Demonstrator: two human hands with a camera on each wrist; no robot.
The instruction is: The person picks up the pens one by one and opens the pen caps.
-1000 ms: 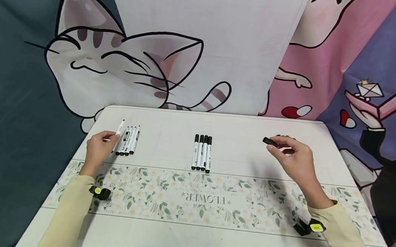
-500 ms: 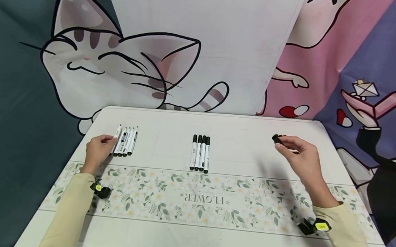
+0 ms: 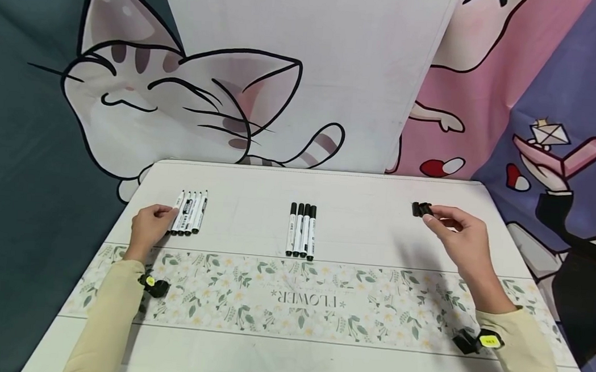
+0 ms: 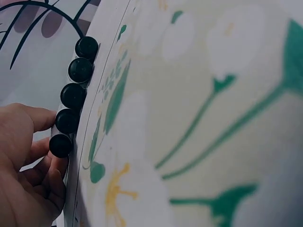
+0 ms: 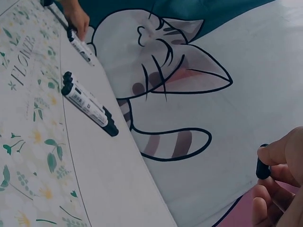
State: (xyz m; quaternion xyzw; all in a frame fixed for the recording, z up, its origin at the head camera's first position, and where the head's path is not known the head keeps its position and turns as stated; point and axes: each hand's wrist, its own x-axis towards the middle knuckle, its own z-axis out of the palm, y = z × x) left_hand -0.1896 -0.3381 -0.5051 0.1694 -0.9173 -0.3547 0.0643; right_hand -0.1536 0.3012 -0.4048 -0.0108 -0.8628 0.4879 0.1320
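Observation:
At the left of the table, a row of several uncapped white markers (image 3: pixel 189 213) lies side by side, tips pointing away. My left hand (image 3: pixel 151 225) pinches the leftmost marker (image 3: pixel 178 206) against this row. Their black ends line up in the left wrist view, where the held marker's end (image 4: pixel 61 145) is lowest. On the right, my right hand (image 3: pixel 461 241) pinches a small black marker cap (image 5: pixel 262 163) between thumb and fingers. It is beside another black cap (image 3: pixel 415 209) at the table's far right; my fingers partly hide the caps there.
Several capped markers (image 3: pixel 301 230) with black caps lie in a row at mid-table. A floral printed band (image 3: pixel 220 292) crosses the white table (image 3: pixel 236 358). Behind the far edge hangs a cloth backdrop (image 3: pixel 371 71) with a cartoon cat.
My left hand has lowered the leftmost marker into line with the row. My right hand has moved right and brought its cap down beside the other caps, turning it more upright.

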